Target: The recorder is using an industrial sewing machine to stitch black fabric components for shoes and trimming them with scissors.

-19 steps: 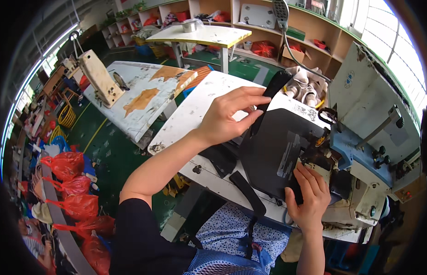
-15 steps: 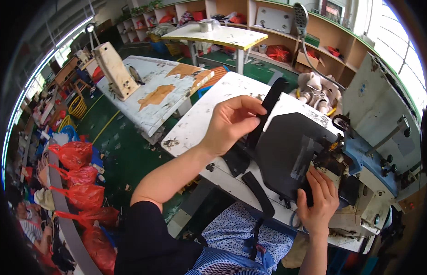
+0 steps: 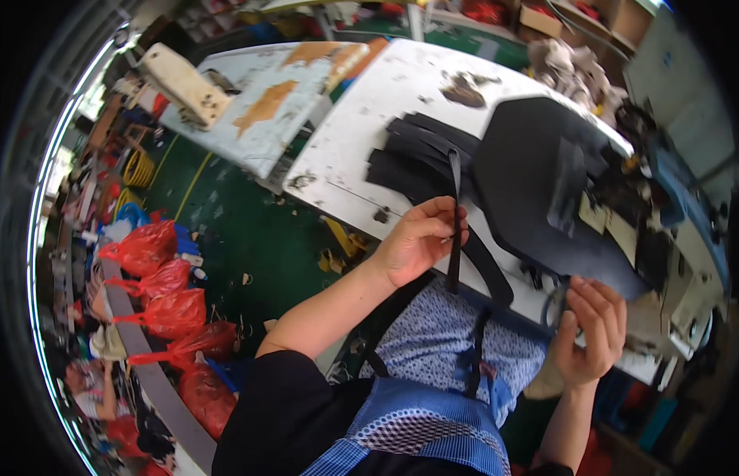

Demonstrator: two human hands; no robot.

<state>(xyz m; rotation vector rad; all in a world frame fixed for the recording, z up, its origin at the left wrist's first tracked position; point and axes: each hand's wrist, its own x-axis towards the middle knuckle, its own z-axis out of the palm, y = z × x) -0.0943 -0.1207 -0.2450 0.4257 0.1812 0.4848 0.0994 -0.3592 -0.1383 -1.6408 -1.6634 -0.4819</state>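
Note:
A narrow black strip [image 3: 454, 178] stands almost upright, edge-on, pinched between the thumb and fingers of my left hand [image 3: 417, 244]. Just beyond it, several wider black strips [image 3: 417, 151] lie in a loose fan on the white table. Another curved black strip [image 3: 488, 268] sits by the table's front edge, partly behind my left fingers. My right hand [image 3: 592, 333] is at the near edge of a black flat plate [image 3: 508, 170], fingers stretched and thumb apart, nothing visible in it. Whether its fingertips touch the plate I cannot tell.
A blue and cream machine [image 3: 679, 190] stands at the right. Pale cloth pieces [image 3: 564, 67] are heaped behind the plate. The white table [image 3: 350, 143] has dark scraps. Red plastic bags [image 3: 175, 313] line the left, beside another worktable [image 3: 258, 143].
My view has tilted downward. The left hand has brought the black strip back toward my body, showing the fanned strips. My right hand has drawn back slightly from the machine.

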